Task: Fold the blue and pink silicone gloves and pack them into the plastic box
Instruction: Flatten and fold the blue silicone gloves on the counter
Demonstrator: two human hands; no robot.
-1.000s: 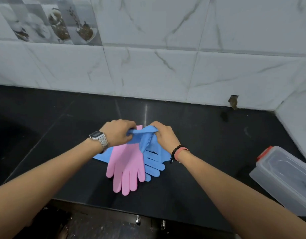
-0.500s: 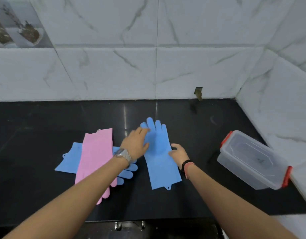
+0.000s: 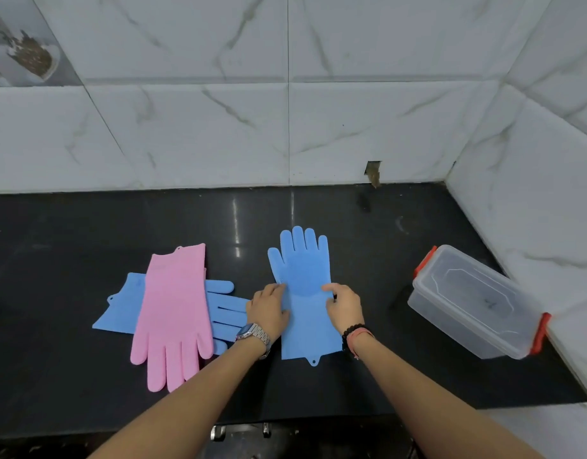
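Note:
One blue silicone glove (image 3: 303, 276) lies flat in the middle of the counter, fingers pointing at the wall. My left hand (image 3: 268, 309) rests with its fingers on the glove's left edge. My right hand (image 3: 345, 304) pinches the right edge, thumb on top. To the left, a pink glove (image 3: 172, 309) lies with its fingers toward me, across a second blue glove (image 3: 224, 303). The clear plastic box (image 3: 451, 326) with red latches stands at the right, lid on.
The black counter (image 3: 384, 376) ends at a front edge close to me. White marble tiles form the back wall (image 3: 285, 127) and a side wall (image 3: 534, 193) just behind the box.
A second ago both hands held the blue glove bunched above the pile. It now lies spread flat to the right of the pile, and my hands have moved to its two side edges.

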